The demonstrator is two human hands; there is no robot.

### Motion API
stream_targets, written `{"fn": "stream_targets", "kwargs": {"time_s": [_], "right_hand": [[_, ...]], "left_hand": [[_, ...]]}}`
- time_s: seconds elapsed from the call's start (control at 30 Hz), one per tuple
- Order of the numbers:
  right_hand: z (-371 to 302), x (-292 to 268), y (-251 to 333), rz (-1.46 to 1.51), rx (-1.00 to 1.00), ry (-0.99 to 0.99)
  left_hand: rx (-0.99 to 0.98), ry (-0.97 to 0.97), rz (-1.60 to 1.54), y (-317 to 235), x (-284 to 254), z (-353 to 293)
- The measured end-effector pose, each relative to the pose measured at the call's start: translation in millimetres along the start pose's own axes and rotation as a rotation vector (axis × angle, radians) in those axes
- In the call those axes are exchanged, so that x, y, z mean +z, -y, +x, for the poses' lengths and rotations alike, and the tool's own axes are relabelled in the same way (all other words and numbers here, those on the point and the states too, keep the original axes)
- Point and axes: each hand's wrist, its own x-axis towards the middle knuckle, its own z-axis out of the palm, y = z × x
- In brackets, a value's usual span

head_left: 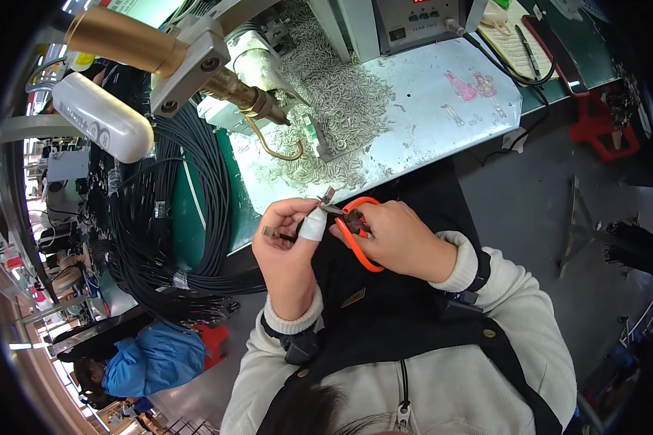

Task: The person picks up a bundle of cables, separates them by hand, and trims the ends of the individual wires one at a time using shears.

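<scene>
My left hand [286,254], its thumb wrapped in white tape [313,225], is closed on a small metal connector piece [329,194] with something dark, perhaps a short cable, running through the fingers. Another bit of metal [270,232] sticks out on the left side of that hand. In my right hand [411,243] is a pair of cutting pliers [362,253] with orange handles, the fingers wrapped round them. The pliers' jaws meet the connector piece by the taped thumb; whether they touch it I cannot tell. Both hands are held in front of the bench plate's near edge.
A pale bench plate [442,109] carries a heap of small metal bits [355,101] below a brass-coloured soldering head [268,109]. Coiled black cables [214,181] lie at left. A control box [419,25] stands behind. A person in blue [156,359] sits lower left; a red stool [602,127] stands right.
</scene>
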Motion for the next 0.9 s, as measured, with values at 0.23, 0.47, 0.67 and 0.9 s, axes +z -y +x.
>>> {"fn": "stream_targets", "kwargs": {"time_s": [0.23, 0.47, 0.67, 0.9], "right_hand": [[10, -13, 7, 0.627, 0.317, 0.070], [57, -22, 15, 0.664, 0.276, -0.211], [83, -29, 12, 0.548, 0.296, -0.093], [83, -20, 0, 0.481, 0.223, -0.127]], "left_hand": [[-0.269, 0.195, -0.215, 4, -16, 48], [-0.288, 0.183, -0.288, 5, -9, 80], [-0.374, 0.211, -0.292, 1, -11, 90], [-0.358, 0.267, -0.266, 4, -18, 93]]}}
